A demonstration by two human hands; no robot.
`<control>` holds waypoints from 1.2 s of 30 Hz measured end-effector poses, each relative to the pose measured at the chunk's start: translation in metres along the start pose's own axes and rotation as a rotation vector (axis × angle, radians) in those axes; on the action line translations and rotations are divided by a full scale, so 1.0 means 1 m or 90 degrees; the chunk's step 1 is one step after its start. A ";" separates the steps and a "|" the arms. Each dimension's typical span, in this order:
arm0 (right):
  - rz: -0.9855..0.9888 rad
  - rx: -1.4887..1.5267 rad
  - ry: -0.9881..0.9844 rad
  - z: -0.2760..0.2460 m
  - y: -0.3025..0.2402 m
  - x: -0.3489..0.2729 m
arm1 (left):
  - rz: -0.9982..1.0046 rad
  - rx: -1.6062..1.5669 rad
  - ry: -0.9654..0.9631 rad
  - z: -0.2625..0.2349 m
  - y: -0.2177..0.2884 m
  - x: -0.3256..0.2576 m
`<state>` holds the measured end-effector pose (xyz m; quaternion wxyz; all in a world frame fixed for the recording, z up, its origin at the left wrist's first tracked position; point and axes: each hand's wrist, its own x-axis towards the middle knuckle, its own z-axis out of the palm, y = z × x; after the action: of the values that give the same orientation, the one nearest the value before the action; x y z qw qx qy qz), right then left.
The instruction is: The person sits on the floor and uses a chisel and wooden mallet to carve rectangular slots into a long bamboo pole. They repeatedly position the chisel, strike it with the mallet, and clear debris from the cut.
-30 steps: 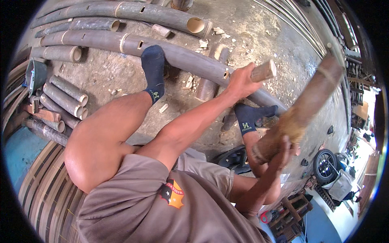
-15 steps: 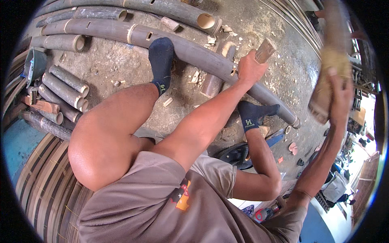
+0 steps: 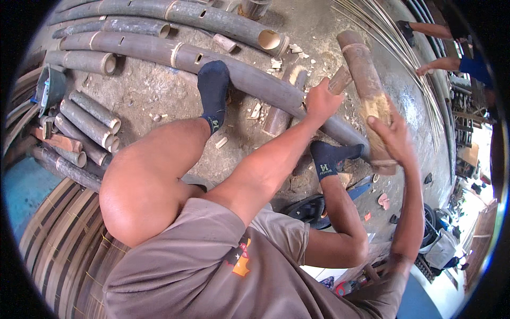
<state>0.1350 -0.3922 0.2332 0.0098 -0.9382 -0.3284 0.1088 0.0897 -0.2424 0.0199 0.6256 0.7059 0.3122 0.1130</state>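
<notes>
A long brown bamboo pole [image 3: 249, 80] with small rectangular slots lies slantwise across the floor in front of me. My left hand [image 3: 322, 101] is closed around a wooden-handled chisel [image 3: 340, 80] over the pole; its blade end is hidden behind the hand. In my right hand [image 3: 396, 135] is a thick bamboo mallet [image 3: 361, 69], gripped near its pale, worn lower part and raised beside the chisel handle, apart from it. My left foot [image 3: 213, 87] rests against the pole, and my right foot [image 3: 334, 154] is by its lower end.
More bamboo poles [image 3: 223, 21] lie at the far left. Short bamboo pieces [image 3: 85, 119] are piled by a grey bucket [image 3: 51, 87]. Wood chips [image 3: 276, 64] litter the floor around a short bamboo block [image 3: 284, 101]. Thin strips [image 3: 393, 58] and another person's arm [image 3: 441, 65] are at the far right.
My right hand has swung the mallet leftward, from the far right to close beside the chisel. My left hand stays over the pole, and another person's arms now show more clearly.
</notes>
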 end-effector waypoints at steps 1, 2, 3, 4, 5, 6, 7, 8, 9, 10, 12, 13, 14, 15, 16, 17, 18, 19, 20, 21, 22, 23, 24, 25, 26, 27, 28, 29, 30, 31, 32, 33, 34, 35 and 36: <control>0.047 0.106 -0.009 -0.010 -0.005 0.007 | 0.002 0.011 0.006 -0.001 0.000 0.005; 0.094 0.213 -0.020 -0.032 -0.012 0.017 | 0.003 0.022 0.012 -0.002 0.000 0.012; 0.152 0.317 -0.046 -0.041 -0.014 0.018 | -0.012 0.033 0.008 -0.001 -0.005 0.005; 0.225 0.429 0.021 -0.046 -0.007 0.025 | -0.026 0.034 0.000 -0.004 -0.005 0.002; 0.284 0.526 0.087 -0.047 -0.006 0.024 | -0.039 0.035 -0.007 -0.006 -0.006 0.000; 0.236 0.360 0.053 -0.033 0.003 0.019 | -0.045 0.030 -0.013 -0.006 0.001 0.002; 0.193 0.193 0.027 -0.007 0.017 0.006 | -0.026 0.020 -0.019 -0.002 0.004 0.000; 0.147 0.029 0.000 0.006 0.024 -0.001 | -0.006 0.012 -0.020 0.001 -0.001 -0.002; 0.138 0.101 0.011 0.001 0.022 0.002 | 0.009 0.008 -0.016 0.001 -0.005 -0.001; 0.128 0.170 0.014 -0.006 0.018 0.007 | -0.003 0.025 -0.017 -0.001 -0.003 0.002; 0.223 0.469 -0.032 -0.030 0.009 0.012 | -0.029 0.058 -0.025 -0.003 -0.001 0.003; 0.284 0.422 -0.082 -0.024 0.011 0.012 | -0.038 0.059 -0.026 -0.003 -0.003 0.000; 0.343 0.373 -0.131 -0.013 0.014 0.013 | -0.048 0.061 -0.028 -0.003 -0.005 -0.004; 0.261 0.315 -0.101 -0.001 0.004 0.002 | -0.041 0.062 -0.031 -0.002 0.001 0.000; 0.178 0.251 -0.065 0.012 -0.007 -0.005 | -0.021 0.063 -0.035 0.000 0.000 0.004; 0.181 0.304 -0.053 0.004 -0.009 -0.008 | 0.000 0.065 -0.040 0.000 -0.002 0.007; 0.178 0.353 -0.050 -0.006 -0.011 -0.008 | 0.011 0.063 -0.038 0.002 -0.008 0.006; 0.176 0.402 -0.052 -0.011 -0.014 -0.010 | 0.009 0.060 -0.041 0.004 -0.012 0.011; 0.184 0.443 -0.002 -0.009 -0.016 -0.012 | 0.007 0.056 -0.043 0.006 -0.015 0.023; 0.198 0.500 0.024 -0.007 -0.021 -0.017 | 0.006 0.055 -0.052 0.009 -0.018 0.026; 0.221 0.559 0.056 -0.005 -0.023 -0.024 | -0.004 0.021 -0.087 0.007 -0.012 0.023; 0.244 0.618 0.090 -0.003 -0.025 -0.031 | -0.015 -0.012 -0.122 -0.002 -0.009 0.024; 0.253 0.618 0.101 -0.004 -0.028 -0.040 | -0.025 -0.043 -0.157 -0.012 -0.002 0.025; 0.256 0.620 0.104 -0.006 -0.034 -0.046 | -0.006 -0.022 -0.118 -0.021 0.000 0.026; 0.264 0.617 0.109 -0.009 -0.036 -0.052 | 0.013 -0.005 -0.084 -0.025 0.001 0.028; 0.275 0.625 0.104 -0.011 -0.032 -0.057 | 0.030 0.011 -0.053 -0.027 0.004 0.029; 0.291 0.637 0.094 -0.010 -0.027 -0.062 | 0.000 -0.045 -0.085 -0.033 0.015 0.029; 0.307 0.652 0.086 -0.008 -0.023 -0.068 | -0.031 -0.098 -0.116 -0.043 0.035 0.030; 0.312 0.652 0.096 -0.009 -0.022 -0.069 | -0.055 -0.150 -0.138 -0.050 0.045 0.034; 0.298 0.652 0.113 -0.009 -0.019 -0.067 | -0.096 -0.207 -0.180 -0.052 0.041 0.043; 0.284 0.652 0.130 -0.009 -0.015 -0.065 | -0.139 -0.262 -0.221 -0.051 0.032 0.053; 0.271 0.655 0.141 -0.005 -0.012 -0.062 | -0.188 -0.314 -0.257 -0.051 0.027 0.056; 0.266 0.657 0.154 -0.005 -0.011 -0.060 | -0.204 -0.320 -0.271 -0.048 0.021 0.055; 0.262 0.659 0.167 -0.009 -0.011 -0.057 | -0.201 -0.277 -0.267 -0.045 0.015 0.055; 0.258 0.661 0.176 -0.012 -0.010 -0.053 | -0.200 -0.235 -0.259 -0.043 0.009 0.053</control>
<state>0.0909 -0.4163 0.2564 0.4909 -0.8602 -0.0412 0.1321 0.1102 -0.1766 0.0246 0.8027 0.5315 0.2602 -0.0739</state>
